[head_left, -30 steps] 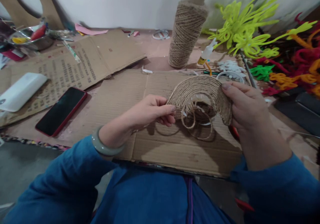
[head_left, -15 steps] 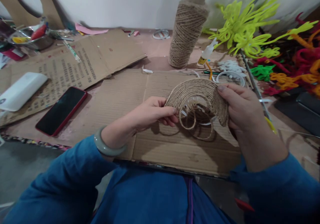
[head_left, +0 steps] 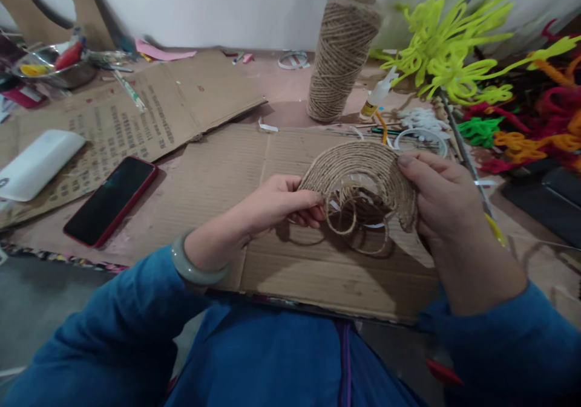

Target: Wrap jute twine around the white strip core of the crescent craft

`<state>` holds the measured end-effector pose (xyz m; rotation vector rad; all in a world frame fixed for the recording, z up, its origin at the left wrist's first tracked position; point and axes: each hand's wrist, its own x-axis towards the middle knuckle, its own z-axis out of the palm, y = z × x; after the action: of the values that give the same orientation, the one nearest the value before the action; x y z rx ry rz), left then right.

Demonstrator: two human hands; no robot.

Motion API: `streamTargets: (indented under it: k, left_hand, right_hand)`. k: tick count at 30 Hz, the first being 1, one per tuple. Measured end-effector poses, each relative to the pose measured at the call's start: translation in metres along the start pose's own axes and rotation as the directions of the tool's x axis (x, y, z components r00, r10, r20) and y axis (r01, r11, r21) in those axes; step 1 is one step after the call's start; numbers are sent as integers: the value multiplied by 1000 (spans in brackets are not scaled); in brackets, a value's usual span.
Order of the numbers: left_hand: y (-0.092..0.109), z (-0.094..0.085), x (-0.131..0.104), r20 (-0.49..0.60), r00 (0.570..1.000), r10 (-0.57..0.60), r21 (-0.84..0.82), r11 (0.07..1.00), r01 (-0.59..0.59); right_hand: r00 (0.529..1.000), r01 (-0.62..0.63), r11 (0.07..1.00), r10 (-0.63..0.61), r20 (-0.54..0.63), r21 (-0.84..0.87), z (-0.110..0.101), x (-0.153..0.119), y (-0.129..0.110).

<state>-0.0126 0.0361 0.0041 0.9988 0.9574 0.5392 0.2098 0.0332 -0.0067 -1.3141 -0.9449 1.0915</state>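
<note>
A curved piece covered with rows of brown twine (head_left: 358, 160) is held up between my two hands, over a flat cardboard sheet (head_left: 290, 262). My left hand (head_left: 295, 204) pinches its left end, thumb on top. My right hand (head_left: 438, 195) grips its right side, with the thumb at the upper outer edge. Loose loops of twine (head_left: 342, 231) hang below the inner curve. Part of the underside shows white bits, and the fingers of my right hand are partly hidden behind the piece.
Behind stands a tall twine spool (head_left: 342, 59), beside a small glue bottle (head_left: 377, 97). A phone (head_left: 111, 201) and a white case (head_left: 40, 165) lie left. Yellow-green fuzzy flowers (head_left: 449, 56) rise at the back right. A metal bowl (head_left: 68, 77) is far left.
The right side of the twine-covered piece and my right hand have shifted very slightly to the right. Both hands keep their hold.
</note>
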Motion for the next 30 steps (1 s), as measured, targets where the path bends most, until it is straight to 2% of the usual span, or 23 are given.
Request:
streamTargets:
  k: [6,14,20,30]
  left_hand:
    - [-1,0,0,-33,999,-4,17,1000,5]
    - [-1,-1,2,3,1000,-10,108,994,10]
    - [-3,-1,2,30,999,20,46,999,-22]
    - [-1,1,1,-13,999,41,28,999,-41]
  right_hand:
    - [1000,7,1000,-7,-7,-6,3,-1,-1]
    - [1000,-4,1000,4,1,-14,3,-1,-1]
    - [1000,-12,1000,12,17,-29,4,-3,-2]
    - [999,-14,998,16,44,-54,8,-6,-2]
